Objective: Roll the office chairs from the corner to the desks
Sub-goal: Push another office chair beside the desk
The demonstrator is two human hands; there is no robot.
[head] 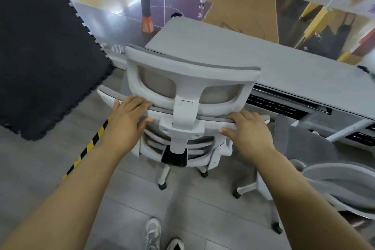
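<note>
A white office chair (183, 87) with a grey mesh headrest stands in front of me, its back toward me and its seat tucked under the grey desk (233, 50). My left hand (127, 119) grips the top edge of the backrest left of the headrest post. My right hand (249, 130) grips the same edge on the right, fingers curled over it. Its castors rest on the grey floor below.
A second grey-and-white office chair (334, 180) stands close on the right, by the desk. Dark foam mats (44, 50) cover the wall on the left. Yellow-black tape (91, 144) runs along the floor. A glass wall behind the desk overlooks a basketball court.
</note>
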